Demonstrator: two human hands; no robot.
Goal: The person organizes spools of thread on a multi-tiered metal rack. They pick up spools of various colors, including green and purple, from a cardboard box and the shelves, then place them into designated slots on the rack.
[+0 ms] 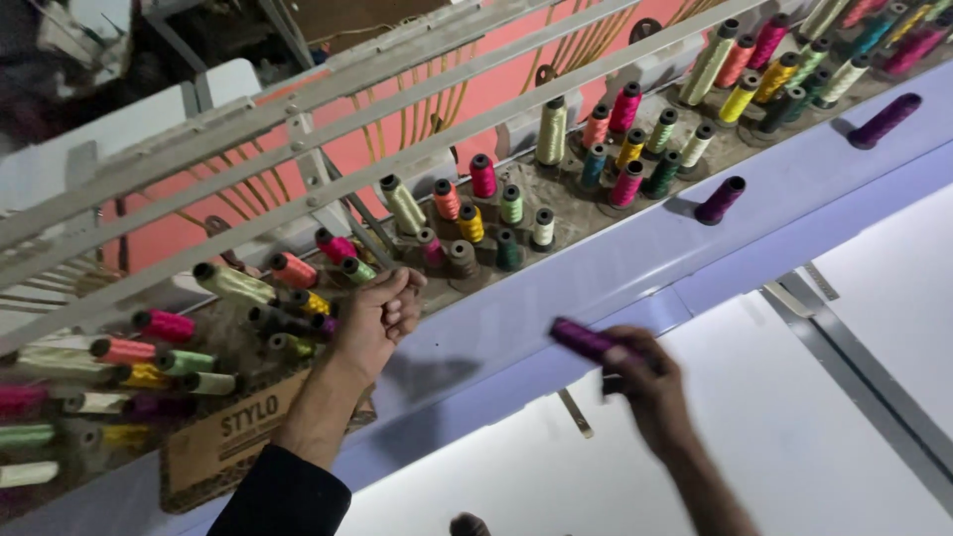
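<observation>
Purple thread wound on a small spool [584, 339] sits in the right hand [645, 382], lower centre of the frame, fingers closed round its near end. It looks light and rigid at the core, with a slick wound surface; gripping mid-barrel seems safest. The left hand [377, 318], fingers curled shut, rests at the spool rack [556, 213], left of centre.

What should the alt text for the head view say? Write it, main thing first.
A person's right hand holds a purple thread spool over a lilac machine ledge, while the left hand, curled, reaches among many coloured spools standing on a dusty rack. Two more purple spools lie on the ledge.
</observation>
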